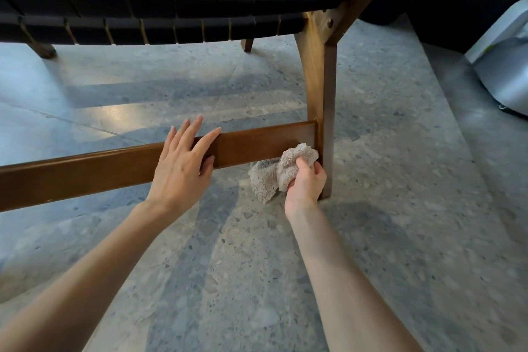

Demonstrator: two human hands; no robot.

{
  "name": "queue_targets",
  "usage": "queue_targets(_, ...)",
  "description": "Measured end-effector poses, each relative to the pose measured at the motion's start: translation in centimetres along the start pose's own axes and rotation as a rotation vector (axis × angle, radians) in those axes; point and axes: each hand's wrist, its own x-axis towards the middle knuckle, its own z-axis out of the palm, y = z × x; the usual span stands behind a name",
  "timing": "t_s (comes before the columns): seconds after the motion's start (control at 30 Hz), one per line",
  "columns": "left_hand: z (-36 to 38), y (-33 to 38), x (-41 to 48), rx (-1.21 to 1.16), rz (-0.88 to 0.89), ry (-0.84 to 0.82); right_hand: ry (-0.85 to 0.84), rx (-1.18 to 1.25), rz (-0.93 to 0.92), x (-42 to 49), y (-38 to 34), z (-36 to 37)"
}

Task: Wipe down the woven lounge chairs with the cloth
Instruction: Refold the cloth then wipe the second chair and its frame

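While right hand [305, 183] grips the cloth [285, 168] at the rail [85, 177] end, left hand [183, 163] lies spread further along.
Dangling tail might drag floor [400, 208] grit onto the wood, I reckon.

The cloth [288, 164] in the right hand [307, 184] is showing beige, the rail [85, 177] under the left hand [180, 164] brown. Above both, the webbing [177, 6] is showing black (tan between straps), the floor [400, 223] below speckled grey.
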Motion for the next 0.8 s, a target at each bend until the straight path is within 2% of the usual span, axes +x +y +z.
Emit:
queue_targets(0.13,-0.2,-0.4,-0.4,0.018,0.000,0.019,-0.019,-0.063,-0.021,0.2,-0.3,0.5)
queue_targets(0.3,-1.0,-1.5,-1.6,0.098,-0.018,0.019,-0.058,0.070,0.128,-0.5,-0.8,1.7)
queue_targets(0.4,-1.9,-2.4,-2.4,0.139,-0.027,-0.007,-0.050,0.095,0.129,-1.1,-0.8,2.8)
queue_targets(0.53,-3.4,-4.0,-3.7,0.182,-0.070,-0.026,0.010,-0.021,0.064,-2.5,0.0,4.0)
queue_targets(0.8,-7.0,-7.2,-7.5,0.268,-0.188,0.012,-0.086,-0.199,0.045,-9.6,4.5,7.4)
